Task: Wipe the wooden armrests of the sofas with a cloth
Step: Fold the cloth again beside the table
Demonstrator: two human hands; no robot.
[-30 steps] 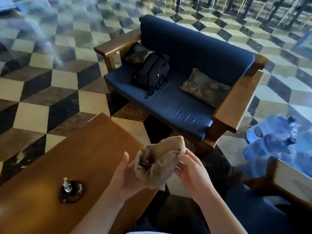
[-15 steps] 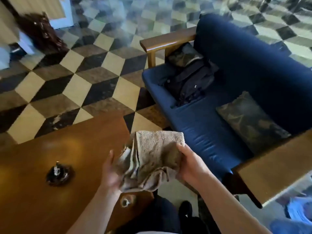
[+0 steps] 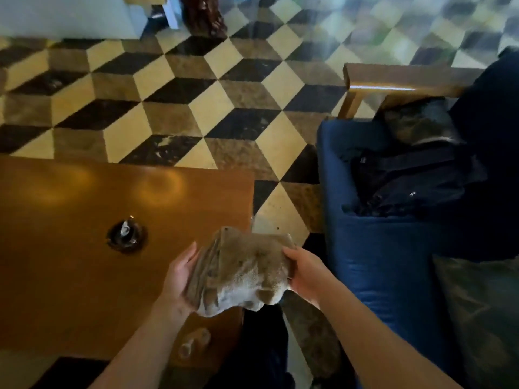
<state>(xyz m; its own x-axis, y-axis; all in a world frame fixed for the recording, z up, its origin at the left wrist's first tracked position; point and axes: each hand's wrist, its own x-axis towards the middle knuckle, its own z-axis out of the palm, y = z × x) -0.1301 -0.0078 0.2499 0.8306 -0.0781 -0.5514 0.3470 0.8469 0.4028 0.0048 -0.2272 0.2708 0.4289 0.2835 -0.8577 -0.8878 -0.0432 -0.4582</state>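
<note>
A folded beige cloth hangs between both hands above the right edge of the wooden table. My left hand cups its left side from below. My right hand pinches its right edge. The blue sofa stands to the right. Its far wooden armrest runs along the upper right, well beyond the hands and apart from the cloth. The sofa's near armrest is out of view.
A wooden coffee table fills the lower left, with a dark ashtray on it. A black backpack and patterned cushions lie on the sofa seat. Cube-patterned tile floor spreads beyond. A dark carved object stands at the top.
The view has swung left, so the sofa has slid to the right edge and its near armrest has left the frame. Both hands still hold the cloth, now folded flatter.
</note>
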